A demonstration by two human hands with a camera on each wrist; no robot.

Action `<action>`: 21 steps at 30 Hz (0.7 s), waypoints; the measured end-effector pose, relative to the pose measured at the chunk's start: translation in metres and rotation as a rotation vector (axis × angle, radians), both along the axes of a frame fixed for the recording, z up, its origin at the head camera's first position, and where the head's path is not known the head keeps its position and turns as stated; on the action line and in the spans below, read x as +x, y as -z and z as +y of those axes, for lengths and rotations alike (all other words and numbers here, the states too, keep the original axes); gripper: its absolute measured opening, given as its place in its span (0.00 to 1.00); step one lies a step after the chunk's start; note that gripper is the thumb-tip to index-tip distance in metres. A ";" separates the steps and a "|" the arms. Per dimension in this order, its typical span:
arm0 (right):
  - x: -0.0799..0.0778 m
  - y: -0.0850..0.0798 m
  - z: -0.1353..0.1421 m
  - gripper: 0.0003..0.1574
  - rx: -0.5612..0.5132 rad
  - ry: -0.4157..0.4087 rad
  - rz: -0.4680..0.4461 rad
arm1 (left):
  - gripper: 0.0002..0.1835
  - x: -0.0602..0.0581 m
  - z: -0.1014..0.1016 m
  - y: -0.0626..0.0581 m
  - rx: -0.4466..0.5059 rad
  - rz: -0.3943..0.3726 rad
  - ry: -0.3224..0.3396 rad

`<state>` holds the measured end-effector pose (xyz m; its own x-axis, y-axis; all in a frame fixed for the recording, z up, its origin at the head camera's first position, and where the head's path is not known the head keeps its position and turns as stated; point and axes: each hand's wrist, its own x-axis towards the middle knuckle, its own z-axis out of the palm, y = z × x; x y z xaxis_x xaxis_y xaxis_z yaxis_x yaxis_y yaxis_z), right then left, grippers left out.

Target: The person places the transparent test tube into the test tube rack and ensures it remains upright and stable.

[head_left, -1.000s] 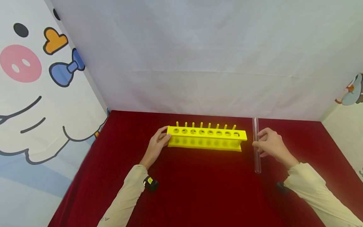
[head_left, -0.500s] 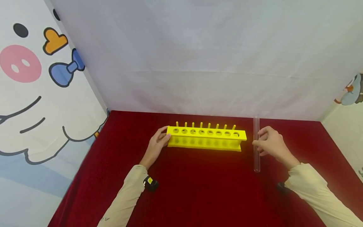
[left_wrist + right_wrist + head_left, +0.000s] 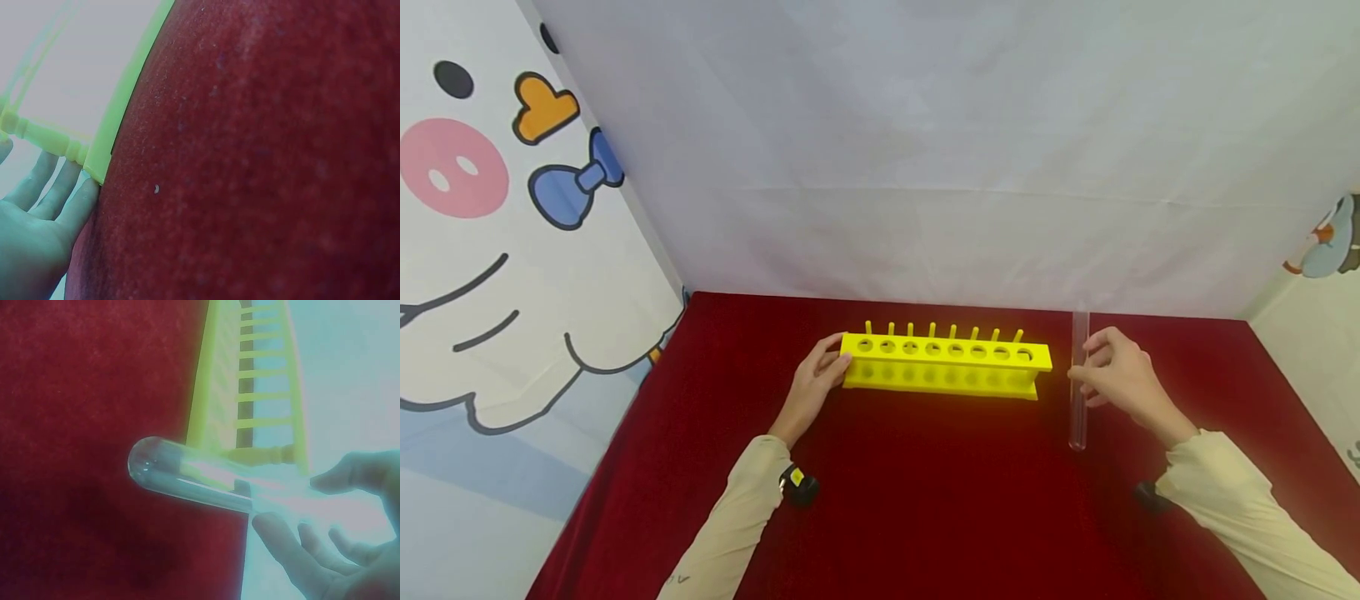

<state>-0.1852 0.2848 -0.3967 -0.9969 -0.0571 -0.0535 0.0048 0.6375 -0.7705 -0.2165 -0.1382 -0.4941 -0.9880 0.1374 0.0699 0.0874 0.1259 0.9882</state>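
Note:
A yellow test tube rack (image 3: 955,382), with a row of round holes on top and pegs along its back, stands on the red cloth. At its left end my left hand (image 3: 811,382) grips the end piece, thumb on the front; in the left wrist view the fingers (image 3: 81,201) lie against the end post and base. Off the rack's right end, my right hand (image 3: 1120,379) pinches a clear glass test tube (image 3: 1078,421) between thumb and fingers. The tube's rounded closed end (image 3: 150,464) points down toward the cloth, its upper end toward the wall.
A dark red cloth (image 3: 925,500) covers the table. Behind it hangs a pale plain curtain (image 3: 925,167), and a cartoon-printed sheet (image 3: 512,317) hangs at the left. Another printed panel (image 3: 1330,242) borders the right side.
The test tube has risen slightly and its top has tilted a little to the right, along with my right hand. My left hand and the rack have stayed in place.

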 end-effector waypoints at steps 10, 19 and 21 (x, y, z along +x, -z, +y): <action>0.000 -0.006 -0.001 0.30 -0.029 -0.005 0.027 | 0.27 0.001 0.000 0.000 0.004 -0.003 0.005; 0.001 -0.010 -0.006 0.28 -0.051 0.013 0.048 | 0.27 0.001 -0.001 -0.001 0.006 -0.002 0.002; 0.002 -0.012 -0.007 0.27 -0.055 0.022 0.053 | 0.28 0.001 -0.001 -0.002 0.005 -0.003 0.005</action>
